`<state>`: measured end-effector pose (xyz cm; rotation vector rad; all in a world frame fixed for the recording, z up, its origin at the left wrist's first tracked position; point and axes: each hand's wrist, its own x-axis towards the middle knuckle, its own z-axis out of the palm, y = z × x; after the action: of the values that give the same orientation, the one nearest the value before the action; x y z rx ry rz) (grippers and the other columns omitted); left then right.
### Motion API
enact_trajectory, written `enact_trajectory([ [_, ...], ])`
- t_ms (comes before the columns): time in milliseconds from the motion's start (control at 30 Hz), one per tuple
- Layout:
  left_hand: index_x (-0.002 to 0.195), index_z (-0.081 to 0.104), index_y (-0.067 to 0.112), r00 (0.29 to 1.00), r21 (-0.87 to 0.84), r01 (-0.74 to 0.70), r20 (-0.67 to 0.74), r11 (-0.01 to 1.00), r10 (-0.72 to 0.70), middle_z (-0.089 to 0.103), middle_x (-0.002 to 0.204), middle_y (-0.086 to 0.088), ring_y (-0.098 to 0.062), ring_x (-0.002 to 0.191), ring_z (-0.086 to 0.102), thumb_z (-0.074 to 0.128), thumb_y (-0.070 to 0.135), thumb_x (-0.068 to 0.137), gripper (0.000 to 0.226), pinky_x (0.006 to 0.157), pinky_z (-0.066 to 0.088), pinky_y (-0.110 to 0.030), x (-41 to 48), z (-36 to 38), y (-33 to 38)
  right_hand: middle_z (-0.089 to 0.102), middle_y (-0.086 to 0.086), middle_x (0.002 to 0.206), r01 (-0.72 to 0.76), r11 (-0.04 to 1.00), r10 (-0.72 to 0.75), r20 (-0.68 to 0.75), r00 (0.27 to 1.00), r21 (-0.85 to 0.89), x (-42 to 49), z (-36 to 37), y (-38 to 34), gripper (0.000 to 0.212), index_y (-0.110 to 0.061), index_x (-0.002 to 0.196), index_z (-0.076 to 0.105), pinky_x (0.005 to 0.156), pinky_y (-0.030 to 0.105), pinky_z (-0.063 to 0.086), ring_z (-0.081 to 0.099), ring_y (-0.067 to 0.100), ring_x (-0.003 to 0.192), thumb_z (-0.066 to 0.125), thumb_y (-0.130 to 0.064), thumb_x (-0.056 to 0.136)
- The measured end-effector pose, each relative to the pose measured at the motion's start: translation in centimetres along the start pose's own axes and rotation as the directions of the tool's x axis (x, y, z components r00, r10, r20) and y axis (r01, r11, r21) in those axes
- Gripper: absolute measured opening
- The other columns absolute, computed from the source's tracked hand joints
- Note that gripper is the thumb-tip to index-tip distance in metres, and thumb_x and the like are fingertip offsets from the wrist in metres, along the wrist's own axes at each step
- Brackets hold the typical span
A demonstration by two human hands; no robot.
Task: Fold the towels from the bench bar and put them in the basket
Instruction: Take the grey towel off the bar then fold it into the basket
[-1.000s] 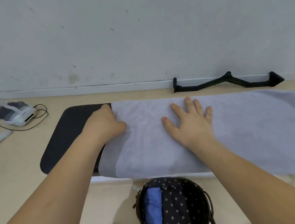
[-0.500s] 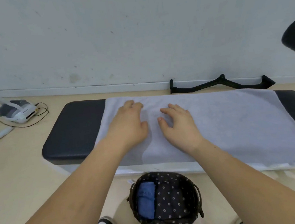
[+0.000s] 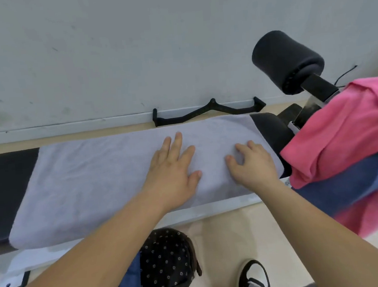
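Observation:
A pale grey towel [image 3: 90, 181] lies spread flat along the black bench pad [image 3: 1, 182]. My left hand [image 3: 172, 170] presses flat on its right half, fingers spread. My right hand [image 3: 251, 165] rests on the towel's right end with fingers slightly bent. A pink towel [image 3: 342, 130] and a blue towel [image 3: 358, 181] hang over the bench bar at the right. The dark dotted basket [image 3: 169, 264] stands on the floor below the bench with a folded blue towel [image 3: 131, 283] inside, partly hidden by my left forearm.
A black foam roller pad [image 3: 285, 59] sticks up at the bench's right end. A black cable handle [image 3: 208, 113] lies on the floor by the wall. My shoe [image 3: 252, 277] is beside the basket. The bench's white frame [image 3: 212, 210] runs under the pad.
Both hands have slid to the right along the grey towel, reaching its right end. The view has swung right, bringing the roller pad and the hanging pink and blue towels into sight.

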<state>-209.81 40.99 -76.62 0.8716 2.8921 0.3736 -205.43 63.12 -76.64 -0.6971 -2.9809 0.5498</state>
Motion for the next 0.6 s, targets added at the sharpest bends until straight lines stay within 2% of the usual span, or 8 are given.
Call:
enact_trajectory([
  [67,0.163,0.014,0.029,0.995,0.075,0.042,0.085,0.996,-0.048,-0.008,0.173,-0.004,-0.028,0.159,-0.007,0.026,0.055,0.105,0.064,0.127,0.002,-0.053,0.6,0.7,1.1,0.045,0.008,0.152,-0.05,0.998,0.051,-0.031,0.998,0.035,0.4,-0.6,1.3,0.059,-0.018,0.147,0.052,0.117,0.048,0.033,0.038,0.031,0.142,0.048,-0.052,0.099],
  [133,0.159,0.024,0.024,0.997,0.092,0.068,0.031,0.993,-0.071,-0.001,0.173,-0.009,-0.032,0.158,0.0,0.03,0.048,0.104,0.06,0.126,0.008,-0.054,0.9,1.0,2.1,0.049,0.008,0.146,-0.114,0.991,0.118,-0.063,0.991,0.064,0.7,-1.6,2.7,0.053,-0.016,0.142,0.056,0.109,0.047,0.041,0.043,0.032,0.136,0.052,-0.047,0.098],
  [200,0.153,0.038,0.016,0.998,0.047,0.016,-0.062,0.999,-0.013,0.004,0.172,-0.016,-0.035,0.158,0.008,0.044,0.033,0.101,0.055,0.125,0.017,-0.052,1.2,1.4,2.8,0.052,0.008,0.138,-0.158,0.984,0.167,-0.124,0.978,0.079,0.7,-2.5,4.2,0.043,-0.018,0.134,0.062,0.098,0.046,0.047,0.048,0.033,0.128,0.055,-0.039,0.097],
  [300,0.134,0.063,0.008,0.97,-0.045,-0.175,-0.181,0.984,0.164,0.035,0.161,-0.024,-0.043,0.144,0.041,0.055,0.014,0.089,0.046,0.117,0.036,-0.052,2.0,2.9,3.7,0.061,0.005,0.112,-0.204,0.974,0.218,-0.178,0.96,0.095,0.5,-3.7,6.3,0.019,-0.026,0.102,0.068,0.082,0.043,0.054,0.059,0.029,0.102,0.056,-0.036,0.09],
  [367,0.121,0.071,0.007,0.966,-0.051,-0.185,-0.192,0.981,0.172,0.055,0.147,-0.024,-0.043,0.128,0.059,0.047,0.018,0.086,0.044,0.107,0.045,-0.052,2.6,3.5,4.5,0.062,0.001,0.097,-0.251,0.962,0.262,-0.114,0.958,0.105,0.2,-4.0,7.3,0.021,-0.026,0.09,0.058,0.07,0.038,0.053,0.062,0.026,0.084,0.057,-0.047,0.086],
  [467,0.119,0.071,0.011,0.974,0.031,-0.17,-0.144,0.985,0.172,0.064,0.137,-0.016,-0.037,0.126,0.061,0.032,0.029,0.082,0.057,0.105,0.046,-0.051,3.1,3.6,5.7,0.063,-0.002,0.083,-0.292,0.917,0.322,-0.072,0.944,0.272,-0.1,-3.9,8.2,0.031,-0.021,0.084,0.057,0.069,0.04,0.054,0.062,0.023,0.077,0.068,-0.049,0.087],
  [600,0.122,0.07,0.014,0.979,0.06,-0.133,-0.151,0.989,0.14,0.063,0.14,-0.012,-0.034,0.129,0.058,0.032,0.03,0.082,0.058,0.105,0.044,-0.05,3.3,3.7,6.1,0.064,0.001,0.077,-0.278,0.807,0.344,-0.032,0.938,0.52,-0.6,-3.4,8.3,0.022,-0.011,0.08,0.063,0.074,0.04,0.056,0.061,0.022,0.075,0.075,-0.028,0.089],
])
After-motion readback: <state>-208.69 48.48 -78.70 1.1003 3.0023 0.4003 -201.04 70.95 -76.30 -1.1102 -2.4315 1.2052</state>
